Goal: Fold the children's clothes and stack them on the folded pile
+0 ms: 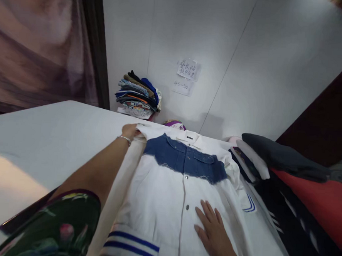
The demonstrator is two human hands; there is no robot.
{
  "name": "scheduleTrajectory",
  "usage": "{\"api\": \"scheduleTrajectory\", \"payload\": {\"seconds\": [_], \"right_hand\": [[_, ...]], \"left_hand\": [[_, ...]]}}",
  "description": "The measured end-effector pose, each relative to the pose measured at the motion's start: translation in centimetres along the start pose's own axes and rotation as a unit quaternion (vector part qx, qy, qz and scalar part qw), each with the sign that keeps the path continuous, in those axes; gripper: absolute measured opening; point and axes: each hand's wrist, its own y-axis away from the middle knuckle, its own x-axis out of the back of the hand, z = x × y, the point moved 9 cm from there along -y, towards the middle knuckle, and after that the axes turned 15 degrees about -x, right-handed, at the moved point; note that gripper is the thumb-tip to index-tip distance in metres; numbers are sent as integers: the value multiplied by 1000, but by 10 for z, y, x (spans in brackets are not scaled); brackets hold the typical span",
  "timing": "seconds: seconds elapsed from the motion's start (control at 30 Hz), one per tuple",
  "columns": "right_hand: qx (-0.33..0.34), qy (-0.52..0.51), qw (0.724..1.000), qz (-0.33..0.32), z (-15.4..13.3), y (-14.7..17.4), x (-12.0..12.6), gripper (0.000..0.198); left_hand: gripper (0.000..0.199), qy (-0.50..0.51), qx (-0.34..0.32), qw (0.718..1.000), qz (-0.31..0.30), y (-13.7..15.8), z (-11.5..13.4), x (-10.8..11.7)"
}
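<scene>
A white button-front jacket (166,197) lies spread on the table, collar toward the wall. A blue denim panel with frayed edges crosses its chest, and blue stripes band the hem and the cuff at right. At the shoulder on the left, my left hand (129,131) is closed on the white cloth; its fingertips are partly hidden by the fabric. The sleeve on that side hangs down alongside my forearm. My right hand (212,233) rests flat on the lower front, right of the buttons, fingers stretched out and holding nothing.
On the white table (57,136), a stack of folded clothes (138,95) stands by the wall. A purple and white bundle (174,124) lies behind the collar. Dark, white and red garments (309,190) are heaped along the right. Handwritten paper notes (187,77) hang on the wall.
</scene>
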Motion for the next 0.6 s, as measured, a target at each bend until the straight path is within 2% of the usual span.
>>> {"api": "scheduleTrajectory", "payload": {"seconds": [0.07, 0.13, 0.2, 0.27, 0.33, 0.37, 0.4, 0.43, 0.47, 0.53, 0.6], "right_hand": [[6, 2, 1000, 6, 1, 0, -3, 52], [8, 4, 1000, 5, 1, -1, -5, 52], [7, 5, 1000, -2, 0, -1, -4, 52], [6, 5, 1000, -11, -3, 0, -1, 52], [3, 4, 1000, -20, -7, 0, 4, 52], [0, 1, 1000, -25, -9, 0, 7, 52], [-3, -3, 1000, -29, -12, 1, 10, 51], [-6, -11, 999, -34, -14, 1, 12, 51], [-8, -24, 999, -43, -16, 2, 14, 51], [-6, -77, 994, -71, -19, 3, 19, 52], [-6, -173, 983, -64, -13, 3, 36, 52]], "left_hand": [[39, 3, 20, 999, 28, -11, -11, 23], [47, -20, 34, 998, 51, -10, -18, 36], [61, -46, 43, 995, 82, 5, -19, 37], [66, -81, -10, 993, 86, 26, -2, 21], [59, -136, -157, 978, 15, 51, 32, -16], [55, -170, -238, 955, -44, 68, 48, -40], [54, -204, -289, 929, -106, 84, 55, -63], [53, -236, -302, 909, -161, 98, 52, -82], [54, -263, -276, 902, -200, 106, 40, -93], [59, -298, -183, 904, -247, 109, 9, -101], [60, -304, -157, 901, -268, 102, -7, -103]]}}
